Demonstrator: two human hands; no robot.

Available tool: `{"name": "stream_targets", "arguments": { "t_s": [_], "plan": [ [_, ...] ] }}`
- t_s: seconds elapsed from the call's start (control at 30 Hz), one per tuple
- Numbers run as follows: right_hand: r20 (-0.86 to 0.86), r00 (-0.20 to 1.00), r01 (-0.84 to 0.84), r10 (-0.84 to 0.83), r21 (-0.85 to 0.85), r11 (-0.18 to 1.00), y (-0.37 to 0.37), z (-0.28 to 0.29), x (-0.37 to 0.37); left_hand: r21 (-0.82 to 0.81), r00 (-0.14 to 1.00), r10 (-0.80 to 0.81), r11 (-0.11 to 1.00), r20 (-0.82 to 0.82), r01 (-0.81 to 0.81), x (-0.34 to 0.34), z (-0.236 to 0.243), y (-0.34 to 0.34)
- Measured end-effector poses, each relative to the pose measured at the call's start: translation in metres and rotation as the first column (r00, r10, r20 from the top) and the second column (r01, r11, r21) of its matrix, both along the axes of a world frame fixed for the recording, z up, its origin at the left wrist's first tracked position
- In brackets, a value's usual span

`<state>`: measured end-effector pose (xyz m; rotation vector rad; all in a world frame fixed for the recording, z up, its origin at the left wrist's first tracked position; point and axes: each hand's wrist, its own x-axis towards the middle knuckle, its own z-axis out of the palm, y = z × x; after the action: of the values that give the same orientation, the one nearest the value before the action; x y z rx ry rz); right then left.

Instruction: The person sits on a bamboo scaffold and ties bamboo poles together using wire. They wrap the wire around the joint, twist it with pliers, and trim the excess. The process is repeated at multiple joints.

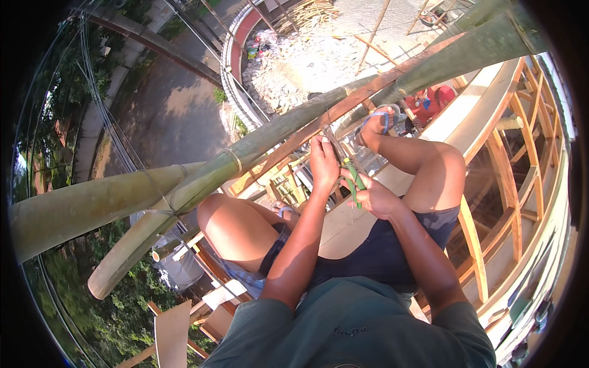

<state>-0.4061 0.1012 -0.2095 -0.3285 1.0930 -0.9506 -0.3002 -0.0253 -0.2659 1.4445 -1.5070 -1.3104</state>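
Note:
My right hand is closed around green-handled pliers, whose handles splay toward my lap. The jaws point up beside a bundle of thin wire strands. My left hand pinches that bundle, just below a reddish wooden batten. Whether the jaws grip a strand is too small to tell. Next to the batten runs a thick green bamboo pole, slanting up to the right. Wire ties bind it where poles overlap.
I sit high up, knees apart, on a pale board. To the right curves a timber frame with ribs. A person in red is below, past my right foot. Cables hang at left above a road; rubble lies beyond.

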Motion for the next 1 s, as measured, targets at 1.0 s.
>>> {"name": "stream_targets", "arguments": {
  "t_s": [1.0],
  "plan": [
    [-0.873,0.447,-0.254,-0.195,-0.333,0.908,-0.019,-0.009,0.011,0.213,0.734,-0.099,0.924,-0.672,0.319,-0.005,0.047,-0.011]
  ]
}}
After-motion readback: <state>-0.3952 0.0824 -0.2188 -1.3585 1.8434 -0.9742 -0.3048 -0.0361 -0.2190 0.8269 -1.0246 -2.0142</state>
